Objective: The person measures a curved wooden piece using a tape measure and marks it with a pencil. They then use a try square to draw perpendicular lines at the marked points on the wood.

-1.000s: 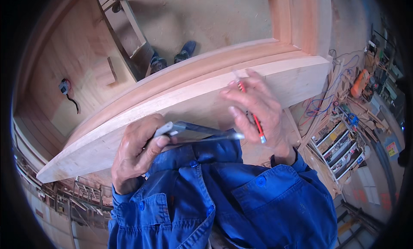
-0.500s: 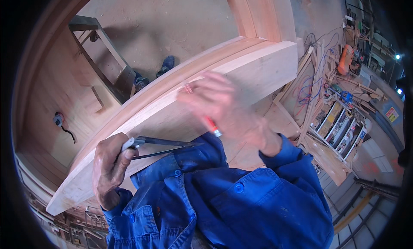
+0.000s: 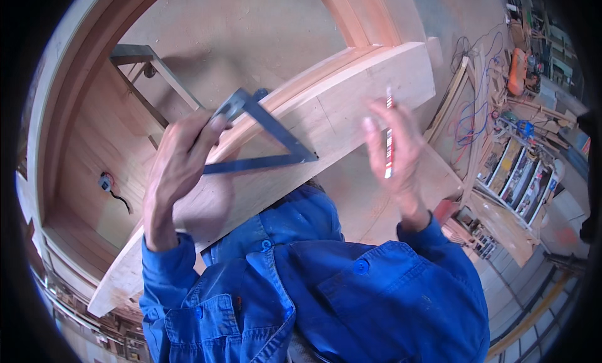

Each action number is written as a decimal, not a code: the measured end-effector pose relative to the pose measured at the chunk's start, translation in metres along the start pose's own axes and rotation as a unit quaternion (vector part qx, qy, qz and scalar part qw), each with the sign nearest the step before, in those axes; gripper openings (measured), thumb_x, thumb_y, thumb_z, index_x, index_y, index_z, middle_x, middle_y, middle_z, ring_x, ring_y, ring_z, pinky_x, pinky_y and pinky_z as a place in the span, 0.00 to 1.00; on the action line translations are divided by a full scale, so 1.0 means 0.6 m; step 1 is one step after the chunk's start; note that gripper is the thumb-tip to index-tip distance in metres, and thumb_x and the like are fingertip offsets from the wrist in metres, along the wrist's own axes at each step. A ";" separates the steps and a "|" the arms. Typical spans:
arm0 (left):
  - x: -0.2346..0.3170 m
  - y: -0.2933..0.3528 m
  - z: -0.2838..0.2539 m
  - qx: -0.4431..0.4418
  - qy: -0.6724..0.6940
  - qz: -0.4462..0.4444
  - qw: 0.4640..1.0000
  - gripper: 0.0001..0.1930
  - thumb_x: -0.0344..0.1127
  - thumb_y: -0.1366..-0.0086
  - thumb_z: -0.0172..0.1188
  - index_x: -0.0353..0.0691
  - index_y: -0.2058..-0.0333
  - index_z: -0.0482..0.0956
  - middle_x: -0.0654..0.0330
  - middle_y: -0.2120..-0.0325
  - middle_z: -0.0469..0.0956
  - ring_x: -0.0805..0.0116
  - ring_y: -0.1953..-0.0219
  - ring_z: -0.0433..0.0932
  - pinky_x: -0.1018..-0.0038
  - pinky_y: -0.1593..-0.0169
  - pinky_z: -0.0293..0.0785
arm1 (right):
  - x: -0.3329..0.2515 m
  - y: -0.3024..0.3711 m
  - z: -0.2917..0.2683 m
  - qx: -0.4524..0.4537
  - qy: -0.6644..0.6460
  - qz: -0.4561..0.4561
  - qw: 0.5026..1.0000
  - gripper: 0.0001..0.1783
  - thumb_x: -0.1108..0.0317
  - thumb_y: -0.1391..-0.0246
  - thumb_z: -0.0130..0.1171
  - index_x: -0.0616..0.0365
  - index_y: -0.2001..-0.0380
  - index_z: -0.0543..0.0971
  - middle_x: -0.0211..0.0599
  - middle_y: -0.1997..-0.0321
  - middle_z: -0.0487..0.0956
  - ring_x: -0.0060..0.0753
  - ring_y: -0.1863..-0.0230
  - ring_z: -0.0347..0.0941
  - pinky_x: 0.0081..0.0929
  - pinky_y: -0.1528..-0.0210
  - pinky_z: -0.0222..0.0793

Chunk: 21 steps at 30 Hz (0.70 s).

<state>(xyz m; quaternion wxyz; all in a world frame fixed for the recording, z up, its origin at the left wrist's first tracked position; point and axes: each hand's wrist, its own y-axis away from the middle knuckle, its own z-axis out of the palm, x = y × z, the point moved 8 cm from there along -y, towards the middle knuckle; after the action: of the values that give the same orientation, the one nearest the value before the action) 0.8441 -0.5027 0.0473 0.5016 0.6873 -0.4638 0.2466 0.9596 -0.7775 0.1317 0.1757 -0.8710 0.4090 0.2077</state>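
A metal triangle square (image 3: 276, 132) is gripped at one corner by my left hand (image 3: 177, 159), thumb on top and fingers wrapped round its edge. It is held over the broad face of a pale curved wooden board (image 3: 376, 80); whether it touches the wood I cannot tell. My right hand (image 3: 404, 149), blurred by motion, pinches a red and white pencil (image 3: 389, 151) near the board's right part, off its near edge. A thin dark line (image 3: 326, 115) crosses the board's face between the square and my right hand.
The board belongs to a large curved wooden frame (image 3: 75, 68). A tape measure (image 3: 106, 181) lies on a wooden panel at left, by a dark stand (image 3: 133, 53). To the right are tangled cords (image 3: 467, 121), wood strips, an orange tool (image 3: 517, 74) and a compartment rack (image 3: 520, 181).
The square has swung from nearly edge-on near my jacket to broad side up over the board. My right hand has moved right with the pencil, uncovering the dark line.
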 end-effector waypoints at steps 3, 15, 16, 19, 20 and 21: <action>0.031 -0.042 0.034 -0.009 -0.111 -0.014 0.994 0.21 0.46 0.23 0.55 0.31 0.60 0.85 0.49 0.71 0.79 0.56 0.71 0.78 0.58 0.64 0.72 | 0.004 0.066 0.034 0.055 -0.046 0.019 0.997 0.17 0.73 0.40 0.66 0.63 0.47 0.82 0.49 0.45 0.84 0.52 0.46 0.81 0.41 0.42 0.76; 0.091 -0.050 0.116 -0.004 -0.143 -0.002 0.990 0.17 0.42 0.25 0.60 0.39 0.45 0.80 0.46 0.68 0.85 0.54 0.67 0.86 0.61 0.61 0.79 | 0.026 0.129 0.087 0.094 -0.113 0.034 0.989 0.25 0.68 0.42 0.70 0.56 0.42 0.79 0.47 0.33 0.78 0.52 0.28 0.68 0.49 0.30 0.62; 0.091 -0.049 0.116 -0.008 -0.142 -0.016 0.990 0.17 0.43 0.24 0.60 0.39 0.46 0.80 0.47 0.69 0.84 0.55 0.68 0.85 0.62 0.61 0.78 | 0.027 0.128 0.088 0.099 -0.121 0.029 0.987 0.25 0.68 0.43 0.71 0.55 0.41 0.79 0.47 0.33 0.78 0.51 0.28 0.68 0.49 0.30 0.62; 0.095 -0.048 0.117 -0.007 -0.143 -0.021 0.989 0.16 0.46 0.24 0.59 0.38 0.50 0.80 0.47 0.74 0.82 0.54 0.72 0.84 0.61 0.64 0.77 | 0.027 0.132 0.089 0.110 -0.123 0.032 0.986 0.27 0.69 0.44 0.71 0.55 0.41 0.78 0.47 0.33 0.79 0.51 0.30 0.70 0.49 0.31 0.63; 0.094 -0.051 0.117 0.002 -0.148 0.002 0.989 0.17 0.47 0.24 0.59 0.39 0.52 0.81 0.46 0.77 0.81 0.50 0.74 0.83 0.59 0.67 0.76 | 0.026 0.132 0.089 0.108 -0.122 0.031 0.986 0.26 0.69 0.42 0.70 0.56 0.41 0.77 0.49 0.34 0.79 0.53 0.30 0.71 0.49 0.30 0.63; 0.095 -0.052 0.116 0.014 -0.150 0.023 0.988 0.17 0.49 0.24 0.59 0.39 0.54 0.81 0.45 0.79 0.80 0.46 0.76 0.82 0.58 0.70 0.75 | 0.026 0.131 0.088 0.104 -0.121 0.027 0.987 0.25 0.69 0.40 0.68 0.57 0.41 0.76 0.51 0.35 0.79 0.54 0.30 0.71 0.49 0.30 0.62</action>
<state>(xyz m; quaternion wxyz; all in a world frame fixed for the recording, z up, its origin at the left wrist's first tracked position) 0.8887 -0.5871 0.0526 0.4106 0.7131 -0.5458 0.1582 0.8953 -0.8099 0.0682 0.3078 -0.8052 0.4272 0.2728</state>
